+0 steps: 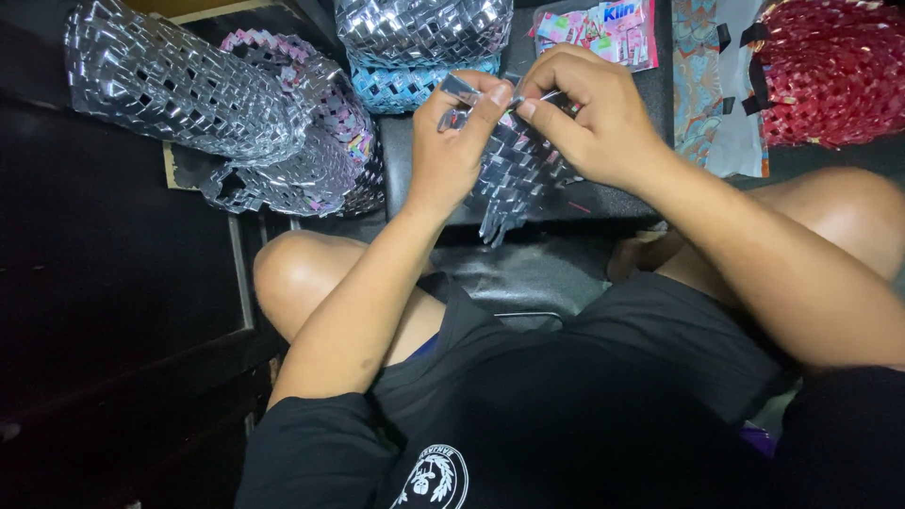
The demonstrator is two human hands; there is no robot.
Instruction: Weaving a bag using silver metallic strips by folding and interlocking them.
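A person in a black shirt sits with bare knees apart over a dark surface (613,203). Beyond the hands, to the upper left of the work piece, lies a large silver woven foil bag (170,80), with a pink-and-silver woven basket (320,141) against it. Straight above the work piece stands a silver and blue woven basket (415,47), and far to its upper right a red woven bag (830,71) beside a patterned cloth tote with black straps (712,85). A pink printed sachet pack (603,28) lies just above the work piece.

The small silver woven foil panel (514,174) hangs between both hands, over the front edge of the surface. The left hand (452,151) has its grip pinched on the panel's upper left corner. The right hand (589,118) has its grip pressed together on a thin silver foil strip (545,96) at the panel's top edge.
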